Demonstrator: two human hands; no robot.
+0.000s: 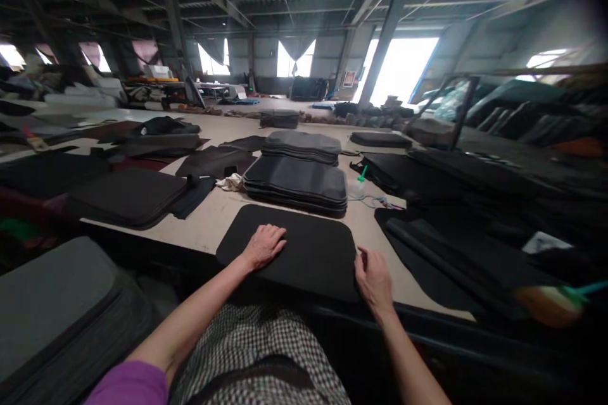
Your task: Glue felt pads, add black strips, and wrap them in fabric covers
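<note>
A flat black rounded panel (pixel 304 247) lies on the table's near edge in front of me. My left hand (pixel 263 245) rests flat on its left part, fingers stretched out. My right hand (pixel 373 277) is at the panel's right edge, fingers curled on the rim. Just behind the panel sit two stacks of dark padded panels (pixel 297 180), one beyond the other.
A small bottle with a green cap (pixel 357 186) stands right of the stacks. Black sheets and rolls (pixel 456 240) cover the right side. More dark panels (pixel 128 196) lie at the left, a grey stack (pixel 52 304) at my lower left. The table (pixel 213 215) is beige.
</note>
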